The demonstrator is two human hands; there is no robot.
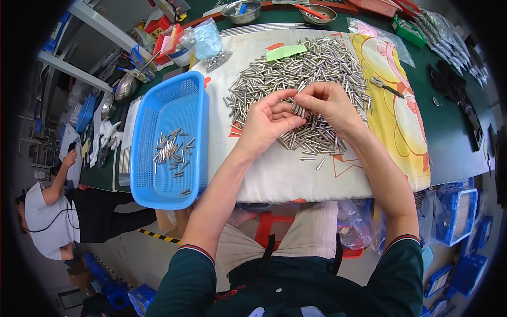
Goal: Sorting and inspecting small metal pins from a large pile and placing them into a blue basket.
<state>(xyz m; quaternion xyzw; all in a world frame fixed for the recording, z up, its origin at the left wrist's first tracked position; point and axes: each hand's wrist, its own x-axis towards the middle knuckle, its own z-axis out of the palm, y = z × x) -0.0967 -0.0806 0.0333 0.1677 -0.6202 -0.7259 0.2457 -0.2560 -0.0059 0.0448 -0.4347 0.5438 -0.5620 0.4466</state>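
Observation:
A wide heap of small silver metal pins (311,66), pointed at the ends, lies on the cloth-covered table in front of me. Over its near side, my left hand (272,119) and my right hand (332,105) meet at the fingertips. A few pins (299,110) show between them. My left fingers are curled round with the thumb below, while my right thumb and forefinger are pinched together. How many pins each hand holds is hidden. To the left stands a blue plastic basket (203,132) with a small scatter of similar pins (170,149) inside.
A green paper slip (285,52) rests on the heap. Pliers (387,87) lie to its right on the yellow-printed cloth (414,137). Metal bowls (242,11) stand at the back. Bagged parts (208,42) sit behind the basket. Another person (53,211) stands at far left.

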